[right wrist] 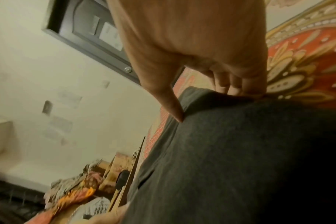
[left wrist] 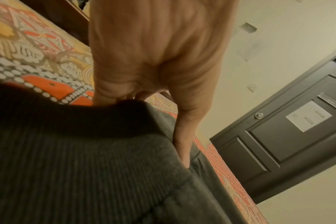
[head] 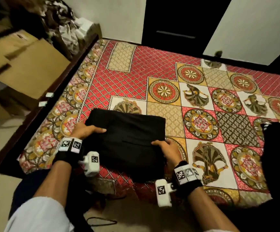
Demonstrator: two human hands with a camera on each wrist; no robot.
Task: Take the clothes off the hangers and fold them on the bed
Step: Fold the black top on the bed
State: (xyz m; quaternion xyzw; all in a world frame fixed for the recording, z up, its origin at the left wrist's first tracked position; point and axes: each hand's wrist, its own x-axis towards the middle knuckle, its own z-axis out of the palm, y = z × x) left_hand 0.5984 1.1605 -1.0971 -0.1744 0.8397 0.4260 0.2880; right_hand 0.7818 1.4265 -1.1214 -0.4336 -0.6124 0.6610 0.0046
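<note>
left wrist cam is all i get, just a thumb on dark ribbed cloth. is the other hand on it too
Observer: Yes. In the head view the right hand grips the right edge of the black garment, opposite the left hand.
Operator: is it folded yet
Observer: Partly. It lies as a compact rectangle on the patterned bedspread, near the bed's front edge.
Operator: anything else on the bed
Observer: Another dark cloth lies at the bed's right edge, apart from the garment being folded.
Operator: any hanger in sight
Observer: No view shows a hanger that I can make out.
</note>
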